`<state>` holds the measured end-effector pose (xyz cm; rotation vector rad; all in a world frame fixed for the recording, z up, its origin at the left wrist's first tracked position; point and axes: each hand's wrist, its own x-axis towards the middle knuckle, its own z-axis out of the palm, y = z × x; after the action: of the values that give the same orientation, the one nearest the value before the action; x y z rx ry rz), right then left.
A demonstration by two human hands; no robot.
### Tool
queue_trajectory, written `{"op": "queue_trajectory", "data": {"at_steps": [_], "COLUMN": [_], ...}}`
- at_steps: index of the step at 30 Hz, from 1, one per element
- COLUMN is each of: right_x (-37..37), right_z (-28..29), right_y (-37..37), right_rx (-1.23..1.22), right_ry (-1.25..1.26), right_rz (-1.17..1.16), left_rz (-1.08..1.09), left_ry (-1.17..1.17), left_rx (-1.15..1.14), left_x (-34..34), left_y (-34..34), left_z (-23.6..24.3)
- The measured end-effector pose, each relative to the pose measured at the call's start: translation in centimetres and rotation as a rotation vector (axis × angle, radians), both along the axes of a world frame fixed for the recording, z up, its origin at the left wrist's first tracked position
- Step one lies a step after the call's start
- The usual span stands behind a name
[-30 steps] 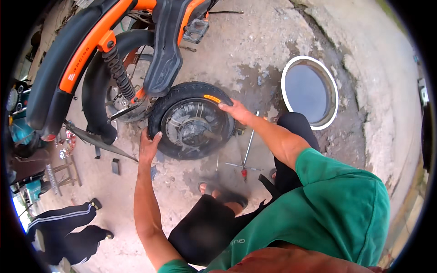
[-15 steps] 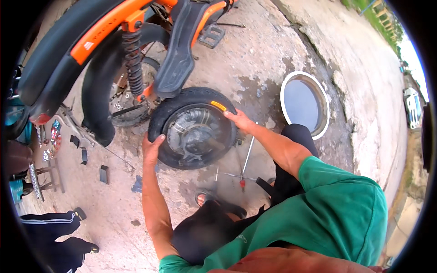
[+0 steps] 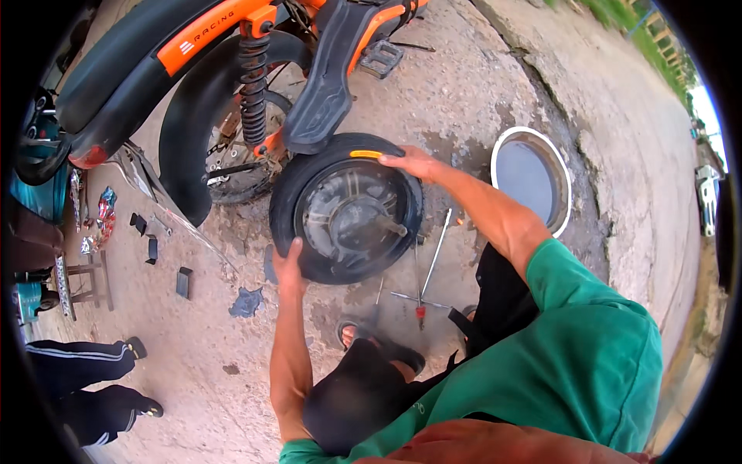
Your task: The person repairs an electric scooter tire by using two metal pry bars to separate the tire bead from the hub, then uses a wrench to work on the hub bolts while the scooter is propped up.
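Between my two hands is a wheel (image 3: 354, 226) with a black tyre, a dull metal hub and a stub of axle sticking out. A yellow-orange label (image 3: 365, 154) marks the top of its tyre. My left hand (image 3: 287, 267) is closed around the tyre at the lower left, thumb on the near sidewall. At the upper right my right hand (image 3: 411, 162) clasps the tyre, its thumb beside the label. Fingers behind the rubber are hidden. Just beyond the wheel stands an orange and black motorbike (image 3: 321, 108), its footboard close to the tyre.
A white-rimmed basin (image 3: 495, 166) of greyish water stands at the right. On the concrete near my feet lie a cross wrench (image 3: 435, 259) and a red-handled screwdriver (image 3: 420, 312). Small black blocks (image 3: 183, 282) and a grey rag (image 3: 246, 302) lie leftward. Another person's legs (image 3: 81, 352) show lower left.
The wheel has turned counterclockwise and tilted in my hands, so its label sits nearer the top and the axle stub shows clearly. Both hands keep hold. The whole view has shifted slightly.
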<state>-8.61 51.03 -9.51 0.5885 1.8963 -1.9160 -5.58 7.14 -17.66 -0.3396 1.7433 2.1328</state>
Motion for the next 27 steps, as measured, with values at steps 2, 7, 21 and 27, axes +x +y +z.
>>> {"op": "queue_trajectory", "data": {"at_steps": [2,7,21,27], "right_x": [-2.1,-4.7,-5.1,-4.8], "right_z": [2.7,3.9,1.4,-1.5], "right_y": [-1.9,-3.1,-4.4,-3.5], "right_rx": [0.103,0.208,0.298,0.419], "right_ry": [-0.009,-0.012,0.100,0.175], "right_rz": [0.106,0.380,0.384,0.312], "left_rz": [0.141,0.248,0.189,-0.003], "left_ry": [-0.035,-0.116,-0.163,0.094], "left_rx": [0.173,0.338,0.239,-0.370], "left_x": [3.3,7.0,7.2,0.6], "left_y": [0.2,0.0,-0.9,-1.6], "left_z": [-0.1,-0.3,-2.5,3.5]}}
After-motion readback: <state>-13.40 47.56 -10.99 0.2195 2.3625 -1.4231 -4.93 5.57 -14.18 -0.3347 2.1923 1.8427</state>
